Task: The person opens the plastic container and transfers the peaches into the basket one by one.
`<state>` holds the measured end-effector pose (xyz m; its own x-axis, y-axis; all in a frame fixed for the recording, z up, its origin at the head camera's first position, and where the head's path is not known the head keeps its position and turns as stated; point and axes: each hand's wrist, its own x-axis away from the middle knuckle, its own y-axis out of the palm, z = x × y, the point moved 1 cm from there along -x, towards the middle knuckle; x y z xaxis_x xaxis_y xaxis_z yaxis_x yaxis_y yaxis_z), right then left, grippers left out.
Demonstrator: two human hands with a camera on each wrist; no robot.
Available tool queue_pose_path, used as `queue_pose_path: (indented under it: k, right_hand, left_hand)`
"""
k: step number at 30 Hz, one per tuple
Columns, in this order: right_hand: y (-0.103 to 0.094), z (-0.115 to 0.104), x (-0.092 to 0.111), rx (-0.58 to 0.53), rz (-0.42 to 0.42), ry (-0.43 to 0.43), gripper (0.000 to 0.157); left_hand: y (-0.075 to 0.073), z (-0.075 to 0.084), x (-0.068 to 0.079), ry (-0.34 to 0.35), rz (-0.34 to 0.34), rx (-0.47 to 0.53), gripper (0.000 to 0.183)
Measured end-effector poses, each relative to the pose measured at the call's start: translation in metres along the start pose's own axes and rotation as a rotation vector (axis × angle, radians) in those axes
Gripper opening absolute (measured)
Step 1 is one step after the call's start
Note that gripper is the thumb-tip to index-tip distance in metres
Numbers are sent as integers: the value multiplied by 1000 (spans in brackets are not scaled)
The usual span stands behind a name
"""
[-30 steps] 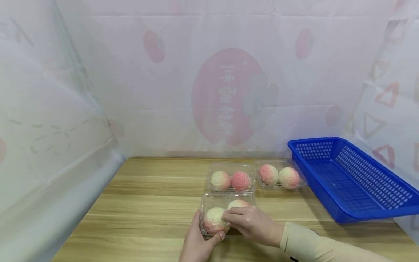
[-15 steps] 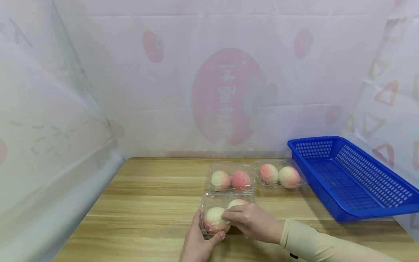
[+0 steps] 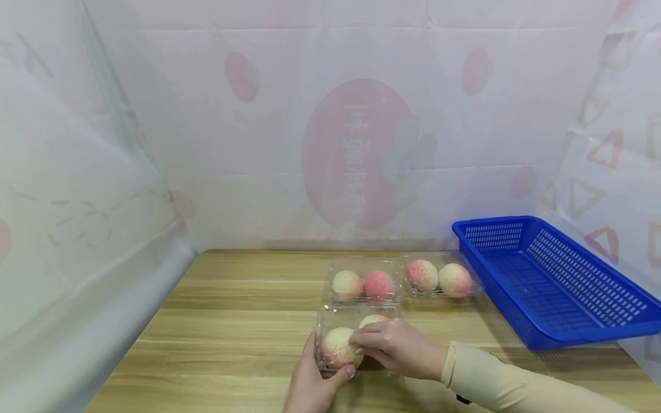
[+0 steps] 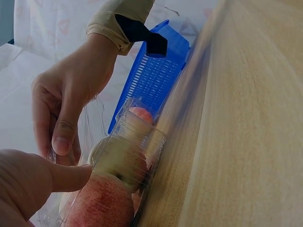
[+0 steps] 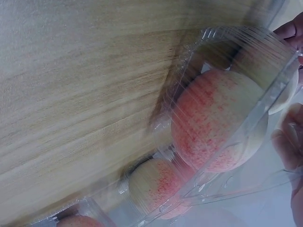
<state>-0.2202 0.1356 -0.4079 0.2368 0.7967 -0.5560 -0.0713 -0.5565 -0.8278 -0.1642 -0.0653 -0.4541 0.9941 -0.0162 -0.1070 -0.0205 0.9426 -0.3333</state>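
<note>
A clear plastic clamshell box [image 3: 330, 312] near the table's front holds two cream-and-pink, peach-like balls, the left ball [image 3: 338, 346] and a right one [image 3: 373, 321] partly hidden. My left hand [image 3: 312, 381] grips the box's left front corner, thumb along the front and fingers at the side. Above the balls, my right hand [image 3: 395, 347] pinches a thin clear edge, apparently of the box's lid. The left wrist view shows the right hand [image 4: 71, 92] with clear plastic at its fingertips, close to the left thumb. In the right wrist view one ball [image 5: 213, 118] shows through the plastic.
Directly behind stands another clear box with a pale ball [image 3: 348, 285] and a pinker ball [image 3: 379, 285]. To its right, a third box holds two more balls [image 3: 423, 275]. A blue perforated basket [image 3: 547, 335] stands at the right. Printed cloth [image 3: 258, 172] encloses the wooden table [image 3: 222, 321].
</note>
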Motion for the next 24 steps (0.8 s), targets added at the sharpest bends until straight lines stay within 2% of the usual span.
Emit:
queue_pose_path:
  k: [11, 19, 24]
  right_hand:
    - [-6, 4, -3, 1, 20, -33, 24]
    - [-17, 11, -15, 0, 110, -37, 19]
    - [-20, 16, -22, -3, 112, -33, 19]
  left_hand:
    - [1, -1, 0, 5, 5, 14, 99]
    - [0, 1, 1, -9, -4, 9, 103]
    - [0, 2, 1, -26, -9, -1, 108]
